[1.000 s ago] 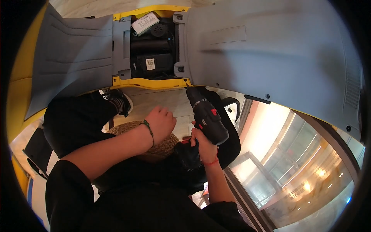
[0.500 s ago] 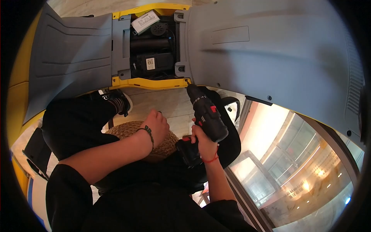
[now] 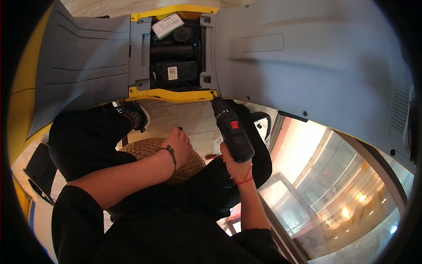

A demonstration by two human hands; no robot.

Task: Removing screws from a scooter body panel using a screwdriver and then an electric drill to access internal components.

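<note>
My right hand grips a black cordless drill with a red switch; its tip meets or nearly meets a screw hole at the right end of the near yellow trim. My left hand is curled over a woven stool, with a small dark object, hard to make out, at its fingertips. Above the trim lies an open compartment holding a white labelled box and black parts.
Grey panels of a yellow-bodied vehicle flank the compartment. My black-trousered legs are beneath it. A red-handled item shows beside the stool. A black chair stands at left; glass panes show at lower right.
The drill has rotated a little in my right hand, its battery base now hidden beneath the body. My left hand has shifted slightly; its fingers stay curled.
</note>
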